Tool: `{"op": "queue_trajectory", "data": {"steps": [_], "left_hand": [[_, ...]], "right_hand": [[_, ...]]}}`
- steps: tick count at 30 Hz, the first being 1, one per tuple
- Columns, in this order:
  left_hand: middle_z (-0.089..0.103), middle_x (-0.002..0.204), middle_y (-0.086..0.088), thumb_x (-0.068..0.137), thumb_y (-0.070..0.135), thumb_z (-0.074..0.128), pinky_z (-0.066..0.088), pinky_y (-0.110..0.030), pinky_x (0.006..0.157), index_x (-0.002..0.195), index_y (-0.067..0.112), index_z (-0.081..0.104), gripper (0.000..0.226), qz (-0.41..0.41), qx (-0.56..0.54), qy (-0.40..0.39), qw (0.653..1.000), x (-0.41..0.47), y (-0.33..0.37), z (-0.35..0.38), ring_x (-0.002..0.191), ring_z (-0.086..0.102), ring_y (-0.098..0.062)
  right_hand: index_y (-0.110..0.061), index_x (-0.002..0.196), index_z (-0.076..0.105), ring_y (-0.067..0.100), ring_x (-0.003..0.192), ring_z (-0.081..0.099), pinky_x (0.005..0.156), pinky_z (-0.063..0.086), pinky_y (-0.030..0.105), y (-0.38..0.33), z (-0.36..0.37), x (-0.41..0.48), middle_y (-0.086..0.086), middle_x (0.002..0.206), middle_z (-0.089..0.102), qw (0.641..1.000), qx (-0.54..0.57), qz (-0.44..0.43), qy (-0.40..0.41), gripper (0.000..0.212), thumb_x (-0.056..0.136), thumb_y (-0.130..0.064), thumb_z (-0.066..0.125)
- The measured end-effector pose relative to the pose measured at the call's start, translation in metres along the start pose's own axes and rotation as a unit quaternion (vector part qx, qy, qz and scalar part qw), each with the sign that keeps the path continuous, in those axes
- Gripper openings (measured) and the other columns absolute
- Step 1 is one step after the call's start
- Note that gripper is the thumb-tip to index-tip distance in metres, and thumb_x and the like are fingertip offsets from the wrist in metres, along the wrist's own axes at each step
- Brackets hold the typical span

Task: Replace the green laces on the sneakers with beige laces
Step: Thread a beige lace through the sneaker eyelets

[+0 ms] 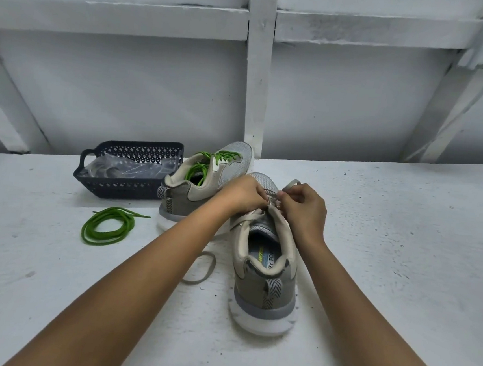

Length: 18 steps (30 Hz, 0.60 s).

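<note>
A grey and beige sneaker [266, 276] stands in front of me, heel toward me. A beige lace [249, 216] runs through its eyelets, and a loose loop of it trails on the surface to the left [201, 270]. My left hand [243, 193] and my right hand [303, 206] meet over the eyelets, each pinching the beige lace. Behind and to the left stands the second sneaker [205, 179], which carries a green lace [206, 164]. A removed green lace [109, 226] lies coiled on the surface at the left.
A dark blue plastic basket [107, 183] holding clear plastic bags sits at the back left, touching the second sneaker. The white work surface [389, 256] ends at a white framed wall behind.
</note>
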<state>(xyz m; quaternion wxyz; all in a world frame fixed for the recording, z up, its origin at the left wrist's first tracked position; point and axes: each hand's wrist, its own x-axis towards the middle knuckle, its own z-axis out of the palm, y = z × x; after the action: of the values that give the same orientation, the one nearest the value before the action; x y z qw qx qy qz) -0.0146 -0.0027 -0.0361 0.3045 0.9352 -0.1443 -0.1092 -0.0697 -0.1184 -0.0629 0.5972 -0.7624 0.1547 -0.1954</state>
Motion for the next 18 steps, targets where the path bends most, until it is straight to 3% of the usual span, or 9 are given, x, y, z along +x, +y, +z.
{"op": "queue_trajectory", "data": {"steps": [8,11,15,18], "left_hand": [[0.071,0.102,-0.009,0.085,0.013,0.065,0.042,-0.022,0.074,0.102,0.011,0.074,0.02,-0.001,-0.017,0.005,1.0,0.0,-0.002,0.002,0.082,0.055,-0.013],[0.071,0.096,-0.007,0.085,0.011,0.065,0.039,-0.019,0.072,0.101,0.01,0.074,0.019,-0.001,-0.024,0.006,1.0,0.0,-0.002,0.002,0.081,0.055,-0.011],[0.062,0.07,0.002,0.084,0.01,0.063,0.041,-0.021,0.062,0.092,0.009,0.074,0.014,-0.013,-0.04,0.0,0.999,-0.001,-0.002,0.003,0.065,0.051,-0.009],[0.062,0.071,0.0,0.084,0.013,0.06,0.041,-0.023,0.065,0.074,0.018,0.067,0.013,-0.011,-0.023,-0.004,1.0,0.0,-0.002,0.005,0.072,0.054,-0.014]], "right_hand": [[-0.007,0.084,0.065,-0.018,0.047,0.051,0.05,0.035,0.0,0.004,0.001,0.001,-0.013,0.065,0.058,1.0,-0.018,-0.009,0.005,0.004,0.084,-0.011,0.066],[-0.01,0.079,0.065,-0.011,0.048,0.053,0.049,0.036,0.003,0.004,0.002,0.004,-0.013,0.062,0.057,0.999,-0.041,0.012,-0.012,0.007,0.084,-0.014,0.067],[-0.012,0.075,0.065,0.006,0.064,0.055,0.059,0.039,0.019,0.006,0.004,0.008,-0.008,0.064,0.06,0.996,-0.063,0.038,-0.048,0.009,0.083,-0.017,0.067],[-0.013,0.071,0.06,0.007,0.058,0.052,0.06,0.039,0.024,0.006,0.004,0.01,-0.005,0.061,0.058,0.996,-0.031,0.071,-0.05,0.012,0.081,-0.016,0.065]]}}
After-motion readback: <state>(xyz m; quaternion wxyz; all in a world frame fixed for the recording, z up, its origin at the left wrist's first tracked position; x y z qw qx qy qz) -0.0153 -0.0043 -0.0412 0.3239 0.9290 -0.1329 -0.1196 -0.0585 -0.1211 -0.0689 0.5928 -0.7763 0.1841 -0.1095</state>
